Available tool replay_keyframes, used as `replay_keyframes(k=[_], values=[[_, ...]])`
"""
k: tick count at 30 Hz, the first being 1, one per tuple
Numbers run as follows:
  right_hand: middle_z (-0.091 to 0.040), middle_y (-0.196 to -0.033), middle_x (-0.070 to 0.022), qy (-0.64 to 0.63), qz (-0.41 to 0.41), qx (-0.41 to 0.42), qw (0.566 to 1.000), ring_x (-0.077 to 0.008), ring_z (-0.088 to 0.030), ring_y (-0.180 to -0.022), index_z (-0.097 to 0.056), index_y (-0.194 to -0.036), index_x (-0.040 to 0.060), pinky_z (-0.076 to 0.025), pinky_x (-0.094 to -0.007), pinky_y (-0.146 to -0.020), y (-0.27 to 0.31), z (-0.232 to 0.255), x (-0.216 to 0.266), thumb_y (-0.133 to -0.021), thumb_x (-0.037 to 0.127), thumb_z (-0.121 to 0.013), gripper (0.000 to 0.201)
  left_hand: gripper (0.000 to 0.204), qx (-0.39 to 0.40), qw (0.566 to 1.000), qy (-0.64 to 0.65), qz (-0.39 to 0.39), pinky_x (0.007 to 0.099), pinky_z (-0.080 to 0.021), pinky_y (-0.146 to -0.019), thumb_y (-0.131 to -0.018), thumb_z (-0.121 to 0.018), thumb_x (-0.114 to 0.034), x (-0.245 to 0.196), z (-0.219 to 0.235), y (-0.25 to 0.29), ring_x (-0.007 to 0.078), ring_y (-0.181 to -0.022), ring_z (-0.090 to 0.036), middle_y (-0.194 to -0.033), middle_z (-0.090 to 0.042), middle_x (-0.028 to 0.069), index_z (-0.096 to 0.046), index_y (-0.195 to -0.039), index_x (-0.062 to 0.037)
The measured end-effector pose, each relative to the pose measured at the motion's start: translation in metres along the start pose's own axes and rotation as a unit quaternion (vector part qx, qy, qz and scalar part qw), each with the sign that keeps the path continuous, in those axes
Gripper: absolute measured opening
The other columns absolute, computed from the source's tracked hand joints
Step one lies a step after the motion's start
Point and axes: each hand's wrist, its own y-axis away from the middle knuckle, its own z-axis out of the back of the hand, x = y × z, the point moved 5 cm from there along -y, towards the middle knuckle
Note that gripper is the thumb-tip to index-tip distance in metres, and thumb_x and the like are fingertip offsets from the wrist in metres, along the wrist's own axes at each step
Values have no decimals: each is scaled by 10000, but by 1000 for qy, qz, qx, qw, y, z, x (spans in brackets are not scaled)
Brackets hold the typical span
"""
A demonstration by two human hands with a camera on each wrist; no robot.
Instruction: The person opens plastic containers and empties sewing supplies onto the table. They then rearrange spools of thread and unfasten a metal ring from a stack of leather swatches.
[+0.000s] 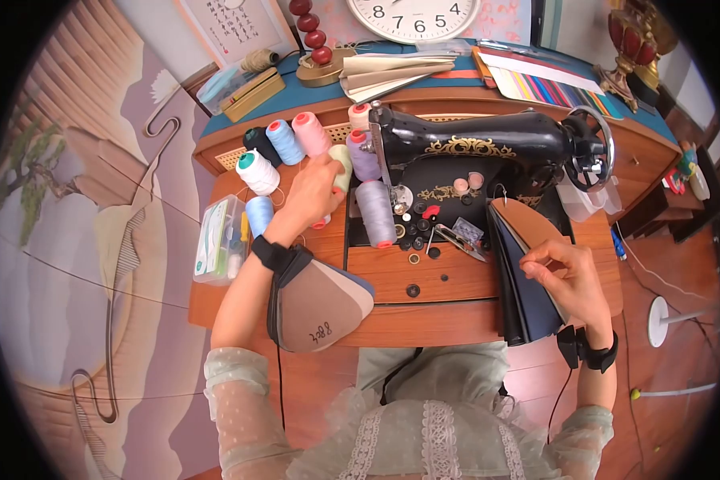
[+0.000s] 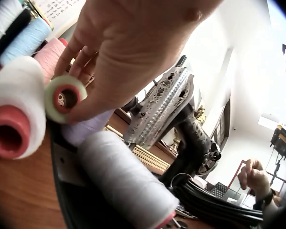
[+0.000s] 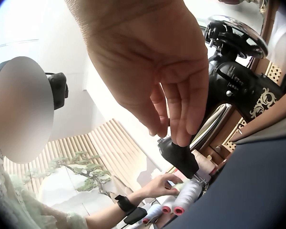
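My left hand (image 1: 312, 190) grips a pale green thread spool (image 1: 341, 166) among the other spools. In the left wrist view, thumb and fingers of that hand (image 2: 128, 52) surround the green spool (image 2: 51, 98), its hollow core facing the camera. A white spool (image 2: 24, 88) lies beside it, and a grey spool (image 2: 124, 176) is nearby. Over the dark fabric swatches (image 1: 528, 292) hangs my right hand (image 1: 566, 280), fingers loosely bent. The right wrist view shows this hand (image 3: 152, 62) holding nothing, its thumb near the fingers.
A black sewing machine (image 1: 488, 138) stands at the centre back. Buttons (image 1: 413, 290) and small scissors (image 1: 460, 240) lie before it. Brown swatches (image 1: 316, 308) sit under the left forearm, beside a clear box (image 1: 218, 240). More spools (image 1: 285, 142) stand behind the left hand.
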Motion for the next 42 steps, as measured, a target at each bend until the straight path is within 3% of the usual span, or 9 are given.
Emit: replay_keyframes(k=[3,6,8,12,24,27,29,31,42], values=[[-684,-801,-61,8,0,1,1000,-131,-645,-716,-664,-863,-8,-511,-253,-627,1,0,0,-835,65,-654,78,334,54,993,84,59,377,-473,-812,-682,-702,-90,1,4,-6,328,-937,-582,-996,-595,128,-581,-985,-23],[-683,-794,-64,14,-2,1,1000,-135,-647,-715,-665,-864,-6,-511,-253,-629,2,-1,-1,-833,70,-658,82,370,-56,992,108,35,381,-460,-842,-690,-687,-87,0,12,-30,335,-990,-563,-1039,-588,149,-562,-1031,-14],[-683,-791,-65,19,-2,-2,1000,-136,-648,-713,-665,-864,-5,-512,-252,-630,3,-1,1,-832,73,-661,85,392,-155,978,92,-109,419,-430,-903,-680,-664,-71,-11,13,-44,370,-1028,-535,-1062,-582,174,-565,-1055,-17],[-683,-790,-65,24,-9,8,1000,-137,-649,-711,-664,-866,-8,-511,-254,-632,7,1,5,-831,81,-666,96,411,-93,986,71,-120,419,-397,-941,-669,-670,-75,-7,-8,-58,380,-1061,-507,-1066,-582,181,-561,-1060,-7],[-678,-813,-62,11,-21,34,999,-143,-641,-734,-665,-877,-8,-511,-267,-649,1,-5,-1,-839,99,-666,114,234,8,989,27,144,438,-492,-675,-744,-686,-221,29,25,-24,352,-742,-630,-739,-650,170,-635,-775,6],[-677,-827,-63,12,-23,41,999,-144,-640,-759,-664,-879,-10,-512,-269,-654,0,-7,1,-840,100,-666,116,186,-71,989,75,101,420,-486,-754,-765,-629,-121,33,10,-49,351,-858,-616,-889,-657,180,-645,-904,3],[-676,-831,-63,18,-23,43,999,-145,-640,-770,-664,-881,-10,-512,-271,-657,1,-8,3,-840,100,-666,117,299,-205,971,75,-93,398,-453,-875,-767,-555,-26,12,13,-63,345,-997,-578,-1097,-620,174,-605,-1061,-3],[-677,-820,-66,15,-31,42,999,-150,-643,-751,-665,-877,-12,-514,-273,-650,3,-7,3,-838,93,-667,112,416,-175,978,53,-100,400,-407,-952,-755,-514,31,10,2,-73,353,-1097,-511,-1200,-561,186,-552,-1168,-8],[-687,-826,-81,17,-29,36,999,-161,-652,-735,-670,-878,-19,-523,-273,-650,2,-5,-3,-817,54,-668,95,144,-16,974,74,212,422,-457,-823,-759,-570,-92,29,21,-38,356,-1008,-546,-985,-613,190,-617,-878,-25]])
